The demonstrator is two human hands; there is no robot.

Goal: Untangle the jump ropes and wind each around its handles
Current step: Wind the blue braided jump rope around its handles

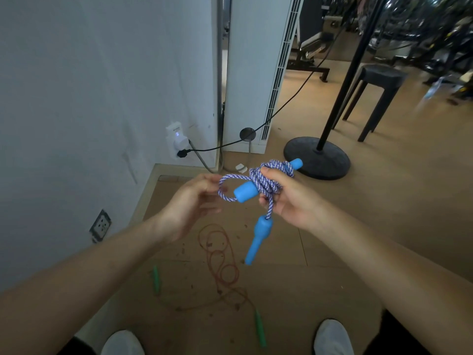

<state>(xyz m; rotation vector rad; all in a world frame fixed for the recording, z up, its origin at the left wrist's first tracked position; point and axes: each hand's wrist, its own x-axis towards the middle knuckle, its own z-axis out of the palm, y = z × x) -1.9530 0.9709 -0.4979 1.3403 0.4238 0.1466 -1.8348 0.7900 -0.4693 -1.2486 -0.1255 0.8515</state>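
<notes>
Head view: gripping in right hand [289, 201] a blue handle [245, 192] wound with blue-white rope [266, 179]; pinching a loop of it just beside, in left hand [194, 201]; second blue handle [258, 239] dangling below; down on floor, red rope [222, 265], green handles [156, 279]; charger [176, 135] mark unreadably blurred

bare arms run from the lower corners up to the left grip [189, 201] and the right grip [289, 198], with no sleeve on either forearm. at the bottom edge are a left shoe [122, 343] and a right shoe [332, 336], both white with rounded toes. dark trousers [399, 336] show beside them.
</notes>
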